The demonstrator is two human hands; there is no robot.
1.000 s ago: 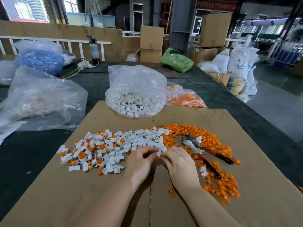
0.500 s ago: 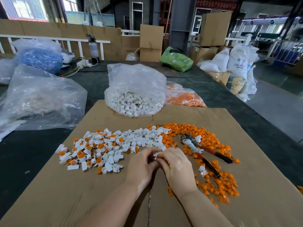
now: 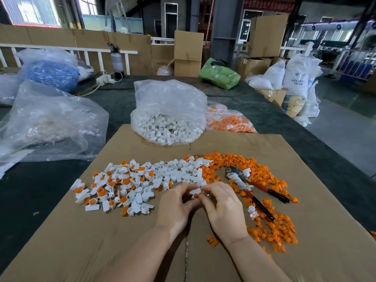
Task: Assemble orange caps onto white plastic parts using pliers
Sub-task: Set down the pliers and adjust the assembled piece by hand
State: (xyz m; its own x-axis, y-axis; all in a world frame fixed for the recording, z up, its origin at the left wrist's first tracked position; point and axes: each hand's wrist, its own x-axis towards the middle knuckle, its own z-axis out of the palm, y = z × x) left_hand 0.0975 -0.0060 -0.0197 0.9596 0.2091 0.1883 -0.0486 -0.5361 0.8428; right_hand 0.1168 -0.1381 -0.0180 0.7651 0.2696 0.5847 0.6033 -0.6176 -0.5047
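Hands: left hand (image 3: 179, 202) and right hand (image 3: 221, 206) pinched on white part (image 3: 195, 192) with orange cap (image 3: 196, 196). Cap to be seated square; pliers (image 3: 250, 187) lie unused right of grip.

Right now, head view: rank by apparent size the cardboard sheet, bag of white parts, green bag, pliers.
1. cardboard sheet, largest by far
2. bag of white parts
3. green bag and pliers: unranked; the bag sits much farther from the camera, so its smaller look is unreliable.

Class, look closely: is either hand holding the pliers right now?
No. The pliers lie on the orange caps; both hands pinch a white part.
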